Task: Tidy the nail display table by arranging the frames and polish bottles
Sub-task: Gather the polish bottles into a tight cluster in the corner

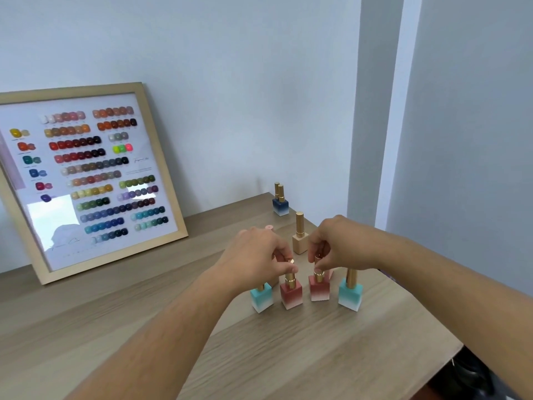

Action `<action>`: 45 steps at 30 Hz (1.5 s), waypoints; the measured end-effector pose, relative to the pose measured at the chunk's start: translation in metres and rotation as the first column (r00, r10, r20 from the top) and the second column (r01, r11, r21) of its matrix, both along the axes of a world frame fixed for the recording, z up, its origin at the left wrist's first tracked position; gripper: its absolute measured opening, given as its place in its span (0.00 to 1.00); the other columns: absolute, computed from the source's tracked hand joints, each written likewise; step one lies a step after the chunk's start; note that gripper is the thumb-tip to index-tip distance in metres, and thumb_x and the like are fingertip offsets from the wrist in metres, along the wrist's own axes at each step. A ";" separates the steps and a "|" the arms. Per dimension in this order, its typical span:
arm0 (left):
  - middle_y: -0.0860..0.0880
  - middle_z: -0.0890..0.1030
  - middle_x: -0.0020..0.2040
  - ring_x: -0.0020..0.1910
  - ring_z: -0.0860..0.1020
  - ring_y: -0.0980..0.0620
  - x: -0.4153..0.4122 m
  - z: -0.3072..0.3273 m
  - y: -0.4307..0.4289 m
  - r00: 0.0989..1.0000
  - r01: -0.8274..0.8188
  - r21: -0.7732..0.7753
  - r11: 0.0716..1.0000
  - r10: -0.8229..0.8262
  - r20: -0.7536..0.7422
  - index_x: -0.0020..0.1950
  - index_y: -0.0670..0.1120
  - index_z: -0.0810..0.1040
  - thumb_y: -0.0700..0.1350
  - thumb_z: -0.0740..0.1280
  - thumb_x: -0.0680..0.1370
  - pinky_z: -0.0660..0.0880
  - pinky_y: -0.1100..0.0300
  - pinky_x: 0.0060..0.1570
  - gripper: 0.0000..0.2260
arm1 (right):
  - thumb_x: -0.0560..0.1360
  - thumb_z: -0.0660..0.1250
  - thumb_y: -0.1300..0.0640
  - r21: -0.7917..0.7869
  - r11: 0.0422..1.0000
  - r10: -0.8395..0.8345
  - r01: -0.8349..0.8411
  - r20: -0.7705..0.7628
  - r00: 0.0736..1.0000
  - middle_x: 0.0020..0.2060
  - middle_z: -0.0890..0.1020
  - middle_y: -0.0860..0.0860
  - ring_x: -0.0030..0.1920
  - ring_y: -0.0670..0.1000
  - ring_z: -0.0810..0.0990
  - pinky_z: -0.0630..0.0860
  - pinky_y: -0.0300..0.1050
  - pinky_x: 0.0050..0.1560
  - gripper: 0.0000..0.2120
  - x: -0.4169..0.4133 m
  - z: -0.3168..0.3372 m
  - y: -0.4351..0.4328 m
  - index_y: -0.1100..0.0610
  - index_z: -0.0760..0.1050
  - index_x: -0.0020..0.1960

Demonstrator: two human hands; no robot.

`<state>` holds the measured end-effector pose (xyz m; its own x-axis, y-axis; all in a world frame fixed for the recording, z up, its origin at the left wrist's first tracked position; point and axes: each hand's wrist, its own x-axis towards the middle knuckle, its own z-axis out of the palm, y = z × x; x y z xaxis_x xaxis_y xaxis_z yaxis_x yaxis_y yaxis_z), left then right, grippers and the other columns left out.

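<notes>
Pinching gold caps with their fingers, the left hand (256, 255) holds the left red polish bottle (291, 294) and the right hand (340, 246) holds the right red polish bottle (319, 290). Both stand straight up on the bench (288, 356), side by side.

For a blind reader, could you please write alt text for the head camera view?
The left hand pinches the gold cap of the left pink bottle, the right hand that of the right pink bottle, between two turquoise bottles on a wooden table. A framed colour chart leans on the wall.
</notes>
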<state>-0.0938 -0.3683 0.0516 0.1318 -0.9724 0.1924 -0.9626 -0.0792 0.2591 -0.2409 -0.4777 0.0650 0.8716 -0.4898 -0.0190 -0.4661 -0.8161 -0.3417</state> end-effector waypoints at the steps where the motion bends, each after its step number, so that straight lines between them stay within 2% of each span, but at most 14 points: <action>1: 0.56 0.83 0.42 0.43 0.75 0.61 0.000 0.001 0.000 1.000 0.006 0.005 1.000 -0.006 0.002 0.46 0.53 0.82 0.57 0.71 0.70 0.71 0.62 0.50 0.10 | 0.67 0.75 0.55 0.008 1.000 0.004 -0.004 0.006 1.000 0.32 0.78 0.42 0.38 0.44 0.79 0.78 0.40 0.44 0.07 0.000 0.000 -0.001 0.53 0.81 0.44; 5: 0.58 0.83 0.39 0.39 0.78 0.64 0.007 0.020 0.000 0.994 0.032 -0.009 0.999 -0.032 -0.105 0.44 0.53 0.82 0.54 0.72 0.70 0.73 0.69 0.40 0.07 | 0.66 0.76 0.56 0.047 0.999 0.015 -0.020 0.087 0.996 0.28 0.82 0.41 0.34 0.42 0.81 0.78 0.37 0.42 0.05 -0.001 0.016 -0.006 0.52 0.82 0.41; 11: 0.60 0.81 0.35 0.36 0.76 0.67 0.041 0.091 -0.012 0.984 -0.019 -0.273 0.962 -0.030 -0.175 0.41 0.53 0.83 0.50 0.71 0.71 0.68 0.78 0.35 0.02 | 0.64 0.78 0.55 0.016 1.000 0.004 -0.010 0.343 0.939 0.33 0.84 0.44 0.31 0.37 0.78 0.71 0.27 0.34 0.07 0.005 0.078 -0.038 0.48 0.82 0.40; 15: 0.58 0.79 0.34 0.35 0.77 0.63 0.066 0.108 -0.041 0.982 -0.120 -0.332 0.936 0.062 -0.179 0.42 0.51 0.82 0.48 0.70 0.73 0.67 0.77 0.31 0.03 | 0.65 0.77 0.57 0.040 0.998 -0.069 0.057 0.457 0.887 0.35 0.83 0.48 0.34 0.42 0.78 0.74 0.38 0.37 0.06 0.027 0.094 -0.072 0.50 0.82 0.41; 17: 0.55 0.80 0.36 0.38 0.77 0.59 0.076 0.100 -0.062 0.982 -0.156 -0.317 0.936 0.112 -0.153 0.44 0.48 0.82 0.47 0.69 0.74 0.70 0.72 0.37 0.04 | 0.65 0.76 0.59 0.044 0.994 -0.107 0.097 0.455 0.884 0.37 0.84 0.51 0.38 0.46 0.79 0.74 0.38 0.37 0.07 0.044 0.087 -0.091 0.52 0.82 0.42; 20: 0.50 0.82 0.42 0.42 0.77 0.53 0.091 0.073 -0.093 0.972 -0.213 -0.281 0.936 0.174 -0.157 0.44 0.46 0.82 0.46 0.68 0.75 0.72 0.62 0.43 0.04 | 0.65 0.76 0.61 0.048 0.989 -0.146 0.139 0.436 0.888 0.37 0.83 0.51 0.40 0.49 0.80 0.72 0.29 0.33 0.08 0.068 0.063 -0.120 0.55 0.82 0.43; 25: 0.48 0.81 0.43 0.42 0.76 0.52 0.110 0.018 -0.131 0.950 -0.268 -0.204 0.942 0.224 -0.217 0.46 0.45 0.81 0.46 0.69 0.75 0.70 0.61 0.43 0.05 | 0.64 0.76 0.65 0.117 0.984 -0.173 0.136 0.414 0.894 0.39 0.85 0.54 0.42 0.51 0.83 0.78 0.36 0.43 0.09 0.103 0.011 -0.158 0.57 0.81 0.43; 29: 0.49 0.81 0.42 0.42 0.77 0.53 0.120 -0.009 -0.144 0.944 -0.259 -0.177 0.950 0.209 -0.256 0.47 0.45 0.80 0.46 0.68 0.75 0.72 0.64 0.41 0.05 | 0.64 0.76 0.64 0.152 0.984 -0.147 0.091 0.408 0.901 0.37 0.84 0.51 0.38 0.46 0.82 0.74 0.27 0.36 0.08 0.120 -0.015 -0.175 0.55 0.81 0.41; 31: 0.50 0.80 0.41 0.41 0.77 0.54 0.123 -0.016 -0.149 0.944 -0.254 -0.180 0.950 0.203 -0.260 0.47 0.46 0.80 0.46 0.68 0.75 0.71 0.66 0.39 0.05 | 0.64 0.76 0.64 0.180 0.981 -0.142 0.072 0.415 0.898 0.35 0.83 0.49 0.35 0.42 0.80 0.74 0.26 0.35 0.09 0.126 -0.021 -0.179 0.54 0.81 0.40; 37: 0.47 0.83 0.43 0.42 0.79 0.51 0.125 -0.030 -0.158 0.944 -0.243 -0.186 0.952 0.188 -0.270 0.47 0.45 0.80 0.45 0.69 0.75 0.77 0.56 0.46 0.05 | 0.64 0.76 0.64 0.209 0.977 -0.126 0.039 0.422 0.898 0.33 0.82 0.45 0.32 0.37 0.78 0.72 0.25 0.35 0.10 0.136 -0.038 -0.183 0.51 0.81 0.39; 39: 0.47 0.83 0.43 0.42 0.80 0.51 0.127 -0.033 -0.160 0.939 -0.248 -0.205 0.947 0.184 -0.290 0.47 0.45 0.80 0.46 0.69 0.75 0.77 0.54 0.48 0.05 | 0.64 0.77 0.62 0.212 0.976 -0.131 0.042 0.426 0.895 0.33 0.82 0.44 0.32 0.37 0.78 0.72 0.25 0.35 0.10 0.136 -0.039 -0.183 0.50 0.81 0.40; 41: 0.49 0.84 0.42 0.42 0.80 0.52 0.128 -0.038 -0.160 0.931 -0.260 -0.227 0.939 0.181 -0.318 0.47 0.46 0.81 0.46 0.69 0.74 0.77 0.54 0.47 0.05 | 0.64 0.78 0.55 0.212 0.977 -0.127 0.039 0.420 0.899 0.34 0.82 0.44 0.33 0.37 0.78 0.72 0.26 0.34 0.08 0.135 -0.036 -0.184 0.50 0.81 0.40; 43: 0.52 0.83 0.40 0.40 0.80 0.56 0.128 -0.043 -0.160 0.910 -0.278 -0.245 0.929 0.173 -0.377 0.47 0.48 0.80 0.46 0.70 0.73 0.77 0.59 0.45 0.04 | 0.64 0.76 0.48 0.196 0.978 -0.157 0.075 0.447 0.881 0.33 0.83 0.44 0.33 0.38 0.79 0.72 0.28 0.31 0.07 0.136 -0.028 -0.188 0.49 0.82 0.39; 45: 0.55 0.81 0.41 0.41 0.78 0.60 0.127 -0.049 -0.159 0.896 -0.301 -0.252 0.920 0.183 -0.404 0.48 0.50 0.80 0.47 0.72 0.71 0.72 0.66 0.43 0.07 | 0.67 0.74 0.46 0.159 0.976 -0.209 0.153 0.451 0.868 0.32 0.82 0.44 0.32 0.40 0.77 0.69 0.29 0.26 0.07 0.142 -0.016 -0.195 0.49 0.81 0.37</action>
<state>0.0331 -0.5270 0.0031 0.4736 -0.8035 0.3607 -0.7545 -0.1590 0.6367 -0.0992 -0.6724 0.0487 0.6904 -0.6587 0.2992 -0.3670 -0.6752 -0.6398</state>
